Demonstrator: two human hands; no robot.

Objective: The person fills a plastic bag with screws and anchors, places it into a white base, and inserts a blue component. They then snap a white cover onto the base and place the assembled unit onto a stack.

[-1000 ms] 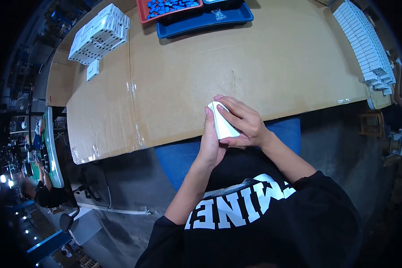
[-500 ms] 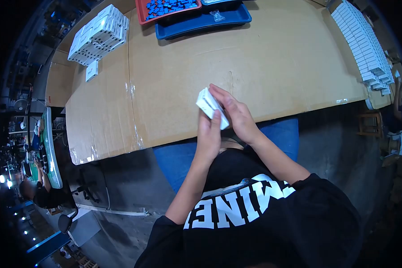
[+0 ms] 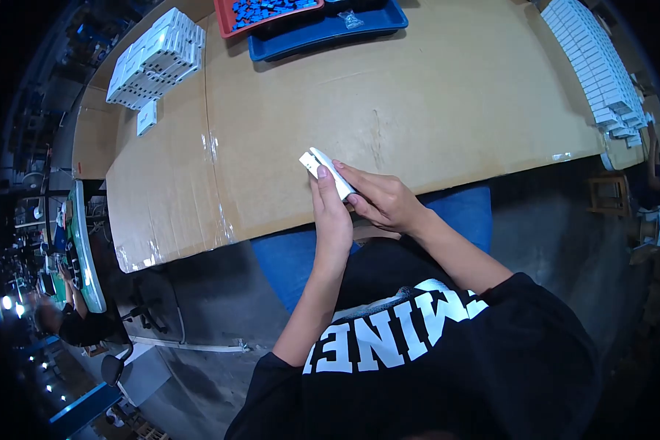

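A white rectangular plastic case [image 3: 334, 174] is held between my two hands above the near part of the table. A narrow gap runs along its length at the far end, with two white parts side by side. My left hand [image 3: 331, 216] grips it from the left, thumb lying along its top. My right hand [image 3: 390, 201] closes on its right side and near end, with thumb and fingers at the edge. The palm-side part of the case is hidden by my fingers.
Stacked white cases [image 3: 156, 60] stand at the far left, with a single white case [image 3: 147, 118] in front. A red tray [image 3: 227, 28] of small blue parts and a blue tray [image 3: 301, 45] sit at the back. Many small white boxes [image 3: 590, 62] line the right edge.
The case has shifted slightly left and turned in my hands. My right hand has gone from flat fingers along its side to a bent-finger grip near its near end.
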